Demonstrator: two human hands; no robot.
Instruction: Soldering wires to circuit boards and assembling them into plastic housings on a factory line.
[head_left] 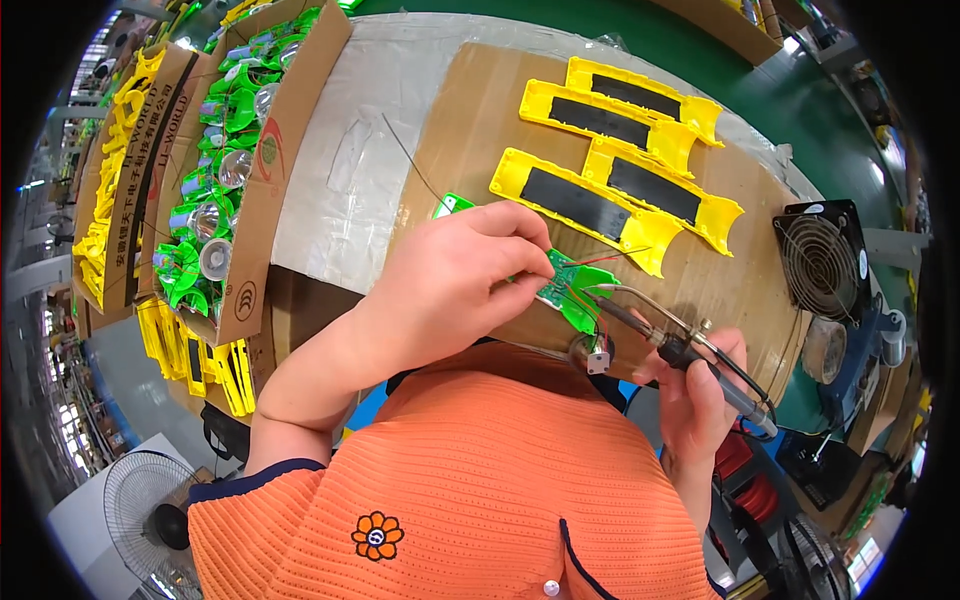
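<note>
Fingertips of my left hand (470, 268) are pinched together over a small green circuit board (563, 280); what lies between them is too small to make out. The board sits in a bright green plastic housing (583, 318), partly hidden under that hand. Thin red, black and orange wires rise from the board. A small white square part (598, 360) hangs at the housing's near end. In my right hand (703, 410) is a soldering iron (682, 354) with a curved metal tube along it, its tip close to the board's right end.
Several yellow plastic shells (570, 197) with black inlays lie on the brown board. A cardboard box (245, 215) of green lamp assemblies stands at left, beside another box of yellow parts (110, 170). A black fan (820, 255) and a wire spool (893, 338) are at right.
</note>
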